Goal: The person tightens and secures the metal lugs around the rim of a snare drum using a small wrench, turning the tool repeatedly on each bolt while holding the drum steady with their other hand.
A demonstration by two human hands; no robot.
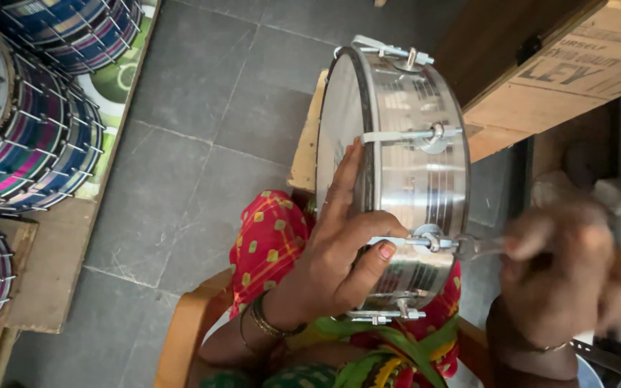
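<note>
A shiny metal drum [411,165] stands on its edge on my lap, its pale skin facing left. My left hand [339,248] lies flat against the skin and rim, thumb pressed next to a tension bolt [431,241] on the shell. My right hand [566,276] is blurred at the right, closed on a metal key [477,248] fitted to that bolt. Other tension rods [415,135] run across the shell above and below.
Several striped, colourful drums [30,108] are stacked at the left on a wooden board [52,266]. A cardboard box [569,72] sits at the upper right. Grey floor tiles [210,129] lie between. A wooden chair arm [188,323] curves below my lap.
</note>
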